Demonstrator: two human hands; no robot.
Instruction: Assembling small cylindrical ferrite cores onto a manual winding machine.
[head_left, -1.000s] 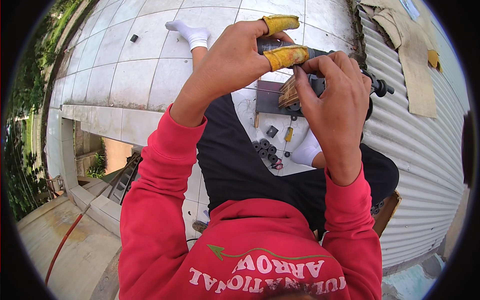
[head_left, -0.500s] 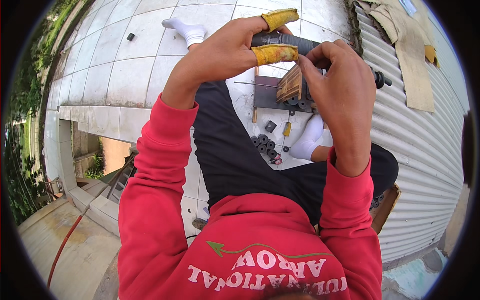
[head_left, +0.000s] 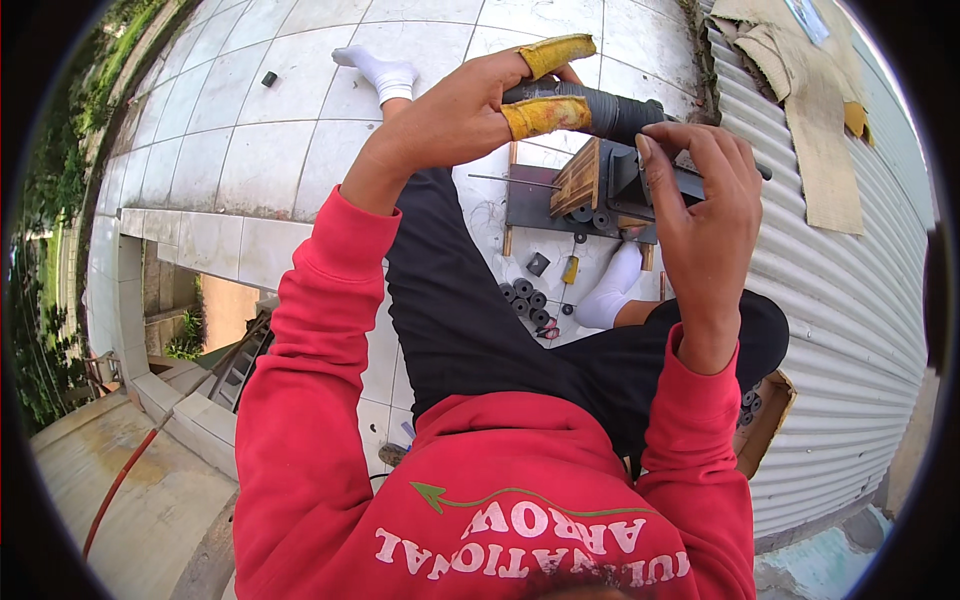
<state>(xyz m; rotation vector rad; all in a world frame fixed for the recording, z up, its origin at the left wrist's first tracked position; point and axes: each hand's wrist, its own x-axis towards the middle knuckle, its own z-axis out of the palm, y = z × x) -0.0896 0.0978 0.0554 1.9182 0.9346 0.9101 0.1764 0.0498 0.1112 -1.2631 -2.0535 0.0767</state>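
My left hand (head_left: 450,115) wears yellow cloth covers on two fingers. Those fingers wrap round a dark cylinder (head_left: 615,115) with a ringed, wound-looking surface, held sideways over my legs. Just beyond the cylinder's right end is my right hand (head_left: 708,205), its thumb and forefinger drawn close together. Whatever may be between those fingertips is too small to make out. Below the hands, a dark metal device (head_left: 630,180) with a striped wooden block (head_left: 577,178) rests on a dark board (head_left: 532,207). My right hand partly covers the device.
Several black rings (head_left: 524,296) lie in a cluster between my legs, near a small black block (head_left: 538,264) and a yellow piece (head_left: 570,270). A cardboard box (head_left: 768,420) holding more rings stands by my right knee. Corrugated sheeting (head_left: 830,330) borders the tiled floor (head_left: 260,160).
My right hand has drawn back a little from the cylinder, downward and right, so the cylinder's right end now shows. My left hand keeps its grip almost in place.
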